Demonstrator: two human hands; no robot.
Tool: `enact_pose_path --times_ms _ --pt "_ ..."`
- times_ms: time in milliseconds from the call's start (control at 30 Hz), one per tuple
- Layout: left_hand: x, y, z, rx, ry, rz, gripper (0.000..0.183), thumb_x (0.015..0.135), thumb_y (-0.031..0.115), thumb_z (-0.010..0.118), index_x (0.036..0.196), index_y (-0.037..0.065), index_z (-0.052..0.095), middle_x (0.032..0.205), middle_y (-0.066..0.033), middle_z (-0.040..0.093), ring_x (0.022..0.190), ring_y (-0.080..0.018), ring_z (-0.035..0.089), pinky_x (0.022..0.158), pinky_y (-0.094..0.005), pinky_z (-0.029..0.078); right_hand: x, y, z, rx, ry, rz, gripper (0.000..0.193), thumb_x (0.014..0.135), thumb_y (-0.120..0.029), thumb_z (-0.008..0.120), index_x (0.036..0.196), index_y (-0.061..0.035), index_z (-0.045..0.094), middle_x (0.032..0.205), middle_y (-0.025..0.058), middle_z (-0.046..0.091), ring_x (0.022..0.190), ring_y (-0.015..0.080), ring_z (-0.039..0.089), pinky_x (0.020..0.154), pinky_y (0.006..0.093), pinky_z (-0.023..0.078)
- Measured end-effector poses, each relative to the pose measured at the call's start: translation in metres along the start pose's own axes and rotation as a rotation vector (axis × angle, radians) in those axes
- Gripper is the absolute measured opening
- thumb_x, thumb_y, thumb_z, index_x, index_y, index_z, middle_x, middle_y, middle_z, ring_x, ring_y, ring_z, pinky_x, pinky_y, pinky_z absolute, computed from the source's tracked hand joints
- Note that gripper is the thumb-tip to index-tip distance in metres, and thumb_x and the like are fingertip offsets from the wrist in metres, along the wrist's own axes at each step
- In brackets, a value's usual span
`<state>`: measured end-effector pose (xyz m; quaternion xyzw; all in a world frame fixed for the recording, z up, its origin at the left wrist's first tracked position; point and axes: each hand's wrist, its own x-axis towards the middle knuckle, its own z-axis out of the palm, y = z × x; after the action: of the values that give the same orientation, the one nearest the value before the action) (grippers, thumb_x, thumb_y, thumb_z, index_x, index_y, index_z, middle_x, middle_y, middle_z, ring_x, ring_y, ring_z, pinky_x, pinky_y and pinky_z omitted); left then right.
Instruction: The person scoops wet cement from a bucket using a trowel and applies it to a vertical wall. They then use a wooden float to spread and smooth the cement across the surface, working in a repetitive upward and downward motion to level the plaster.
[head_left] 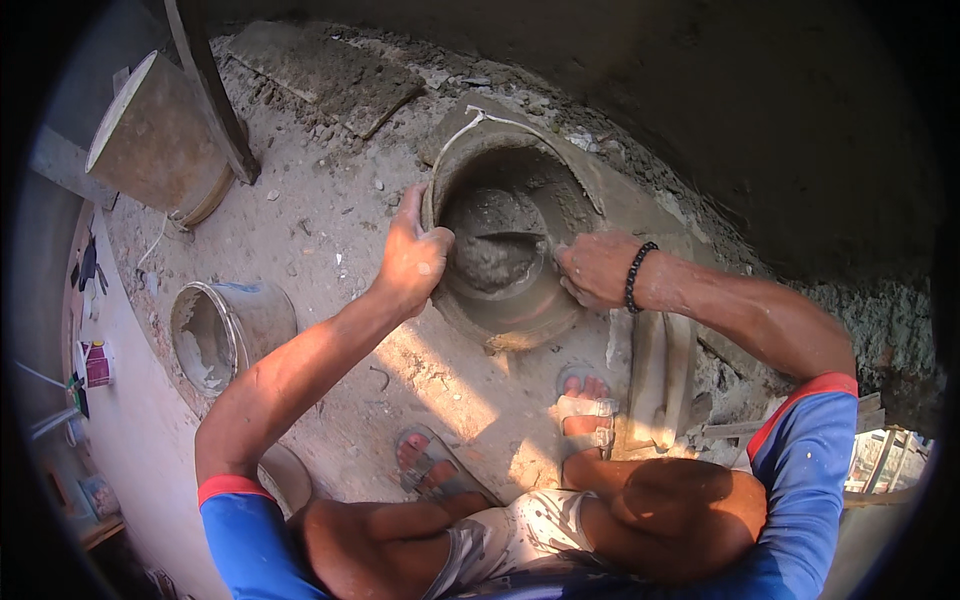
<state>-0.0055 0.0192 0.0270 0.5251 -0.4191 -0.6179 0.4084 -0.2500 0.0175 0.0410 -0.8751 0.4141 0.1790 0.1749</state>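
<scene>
A round bucket [520,322] coated in grey mortar stands in front of me, its mouth tipped toward me. Wet mortar [497,266] lies at its bottom. My left hand [412,262] is closed over the bucket's left rim, thumb on the inner side. On the right, my right hand [603,270] is closed at the bucket's mouth, wearing a black bead bracelet [637,276] at the wrist. Its fingers appear wrapped round the handle of a trowel, mostly hidden; a dark blade edge [510,238] shows in the mortar. A thin wire handle [530,129] arcs over the far rim.
A large bucket [160,140] leans at the upper left beside a wooden plank [210,95]. A smaller mortar-stained bucket [265,310] lies left of my forearm. Mortar rubble [330,80] lines the wall's foot. My sandalled feet [585,410] are just below the bucket.
</scene>
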Motion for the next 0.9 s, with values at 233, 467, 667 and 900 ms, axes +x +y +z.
enact_pose_path --times_ms 233,467,667,900 --pt "0.006 -0.014 -0.005 -0.033 0.013 0.029 0.066 0.074 -0.009 0.045 0.139 0.0 0.036 0.121 -0.017 0.056 0.105 -0.0224 0.056 0.093 -0.0328 0.046 -0.023 0.001 -0.026 0.13 -0.17 -0.087 0.025 0.086 -0.024 0.059 0.086 0.0004 0.065 0.077 0.0229 0.067 0.079 0.0422 0.066 0.072 0.0507 0.053" --pt "0.003 -0.007 0.002 -0.011 0.025 0.052 0.065 0.072 -0.009 0.045 0.136 -0.002 0.039 0.118 -0.0168 0.057 0.104 -0.0219 0.056 0.093 -0.0318 0.045 0.003 0.025 -0.03 0.009 0.125 -0.02 0.02 0.078 -0.017 0.062 0.078 0.0023 0.067 0.076 0.0233 0.068 0.077 0.0408 0.068 0.069 0.0472 0.055" --pt "0.008 -0.012 0.01 0.0 -0.043 0.045 0.079 0.071 -0.009 0.044 0.147 -0.001 0.026 0.126 -0.0218 0.053 0.108 -0.0267 0.057 0.092 -0.0337 0.047 0.006 0.02 0.004 -0.083 0.153 0.024 0.019 0.076 -0.013 0.062 0.084 0.0031 0.069 0.076 0.0229 0.069 0.076 0.0369 0.07 0.066 0.0448 0.056" --pt "0.005 -0.018 -0.002 -0.036 -0.016 0.081 0.069 0.071 -0.01 0.043 0.139 -0.001 0.035 0.119 -0.0175 0.057 0.103 -0.0236 0.057 0.088 -0.0328 0.049 -0.023 -0.01 -0.025 0.225 -0.029 -0.142 0.022 0.08 -0.017 0.06 0.082 0.0041 0.066 0.075 0.0237 0.067 0.076 0.0417 0.067 0.067 0.0481 0.054"
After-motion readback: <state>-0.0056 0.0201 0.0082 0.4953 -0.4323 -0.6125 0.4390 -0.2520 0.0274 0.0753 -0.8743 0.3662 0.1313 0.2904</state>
